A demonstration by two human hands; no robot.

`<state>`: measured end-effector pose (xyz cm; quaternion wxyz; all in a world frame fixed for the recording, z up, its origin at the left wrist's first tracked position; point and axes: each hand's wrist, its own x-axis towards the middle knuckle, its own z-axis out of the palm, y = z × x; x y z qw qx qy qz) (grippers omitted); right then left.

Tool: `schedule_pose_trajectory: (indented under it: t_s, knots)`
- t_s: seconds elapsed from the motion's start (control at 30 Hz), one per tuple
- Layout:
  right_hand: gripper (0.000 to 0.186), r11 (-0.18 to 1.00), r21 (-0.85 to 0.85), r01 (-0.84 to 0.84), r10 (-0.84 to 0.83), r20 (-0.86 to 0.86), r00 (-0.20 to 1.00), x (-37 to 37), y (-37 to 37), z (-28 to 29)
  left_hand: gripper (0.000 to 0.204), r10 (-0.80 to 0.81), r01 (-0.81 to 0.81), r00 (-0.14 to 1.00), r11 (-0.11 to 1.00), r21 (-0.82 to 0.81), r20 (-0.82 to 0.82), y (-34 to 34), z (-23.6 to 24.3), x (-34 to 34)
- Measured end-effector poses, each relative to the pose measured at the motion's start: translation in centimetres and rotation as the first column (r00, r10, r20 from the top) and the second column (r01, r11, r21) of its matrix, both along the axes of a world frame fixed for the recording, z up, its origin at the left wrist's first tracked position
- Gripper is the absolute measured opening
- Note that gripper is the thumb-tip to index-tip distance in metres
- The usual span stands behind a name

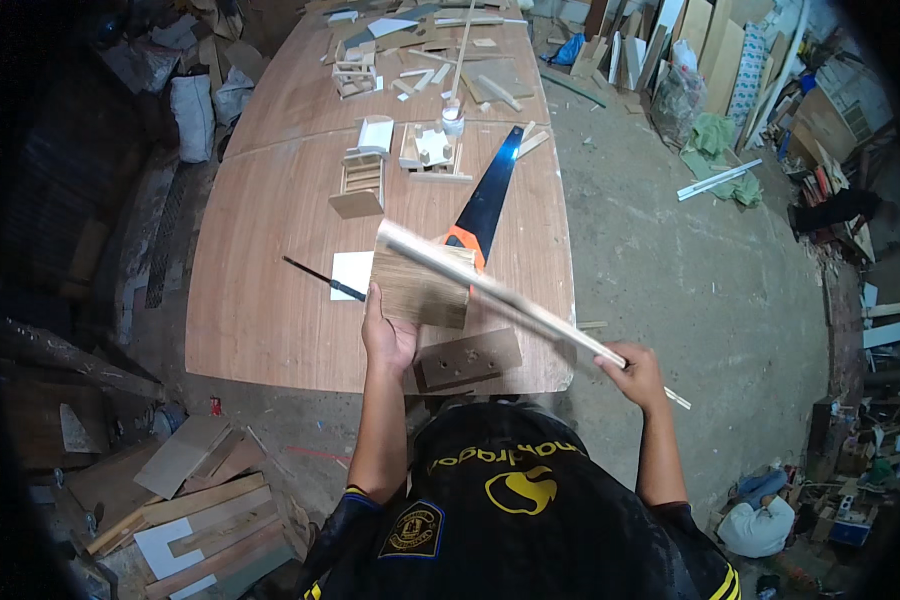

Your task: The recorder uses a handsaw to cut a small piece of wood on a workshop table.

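A small wood-grained board is upheld over the table's near end, gripped along its lower left by my left hand. My right hand is closed round the lower end of a long, pale wooden strip. That strip slants up to the left and crosses the board's upper edge; whether the two touch I cannot tell. Behind them lies a hand saw with a dark blade and orange handle, partly covered. A thin dark tool, perhaps a file, rests across a white square left of the board.
On the wooden table near me lies a brown block with holes. Farther off stand small wooden furniture pieces, a white jar and scattered offcuts. Wood scraps pile up on the floor at lower left.
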<state>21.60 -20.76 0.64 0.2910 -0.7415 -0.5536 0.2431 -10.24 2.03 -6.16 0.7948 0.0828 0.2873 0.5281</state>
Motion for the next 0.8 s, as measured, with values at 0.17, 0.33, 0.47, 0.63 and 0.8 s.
schedule_pose_trajectory:
  t_s: [0.17, 0.33, 0.47, 0.63, 0.8]
  knots:
    - [0.026, 0.977, -0.036, 0.209, -0.211, -0.066, 0.975, 0.4, -0.4, -0.7, 0.044, 0.018, -0.072, 0.973, 0.970, -0.230, -0.228, -0.1, -5.9, -4.1]
    - [0.027, 0.963, -0.120, 0.239, -0.239, 0.022, 0.971, 0.7, -1.3, -2.3, 0.045, -0.041, -0.163, 0.908, 0.882, -0.441, -0.417, -2.4, -12.5, -7.3]
    - [0.027, 0.964, -0.159, 0.216, -0.216, 0.015, 0.976, -0.9, -0.8, -2.0, 0.044, -0.096, -0.104, 0.908, 0.892, -0.440, -0.409, -4.7, -15.9, -8.1]
    - [0.027, 0.971, -0.170, 0.166, -0.162, 0.032, 0.986, -1.3, -0.3, -2.8, 0.049, -0.122, -0.062, 0.924, 0.888, -0.456, -0.363, -5.8, -17.6, -8.2]
    - [0.026, 0.976, -0.162, 0.148, -0.143, 0.038, 0.989, -1.3, 0.3, -2.7, 0.048, -0.085, -0.052, 0.947, 0.910, -0.412, -0.309, -5.1, -17.0, -8.1]
